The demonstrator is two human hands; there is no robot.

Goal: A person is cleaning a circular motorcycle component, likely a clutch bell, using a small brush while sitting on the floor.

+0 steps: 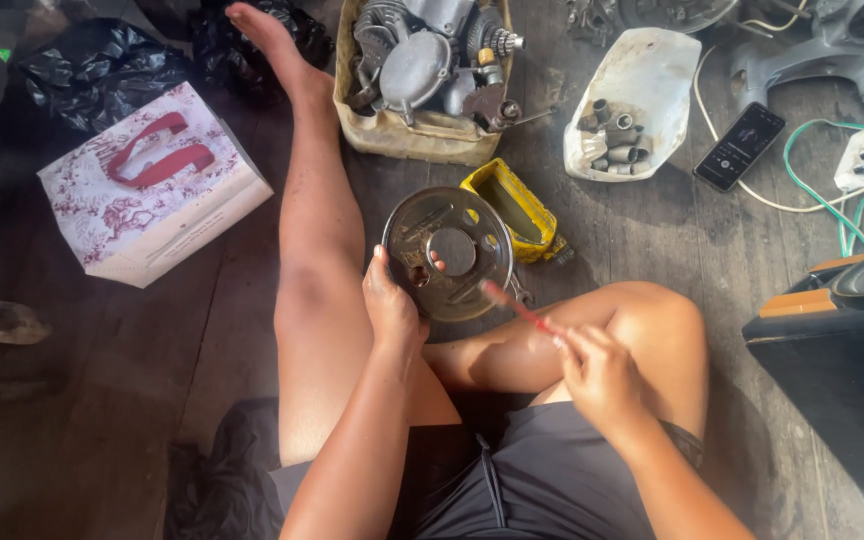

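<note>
**Round metal plate held at its left edge, brush handle slanting in from the lower right**

Far left on the dark wooden floor (652, 230) lies a white paper gift bag with a red floral print and red handles (152, 185), well apart from the work. The person's left leg (317, 230) stretches away from the camera beside it. The left hand (392, 310) clasps the round grey metal plate with a raised hub and several holes (449, 252) at its lower left rim, with a fingertip showing through one hole; the plate faces the camera, tilted slightly. Just behind the plate's right edge sits a yellow dented rectangular metal tin (512, 208). The thin red-handled brush (517, 305) runs with its long axis from upper left to lower right: its tip touches the plate's lower right face, and its handle ends in the right hand (602, 375), closed around it above the bent right knee. The plate thus lies up and to the left of the right hand's grip, and the left hand is the nearer one. Beyond, a tan tub of grey engine parts (422, 75) and a white plastic scoop-shaped container of short metal sleeves (642, 95) stand further off.
</note>
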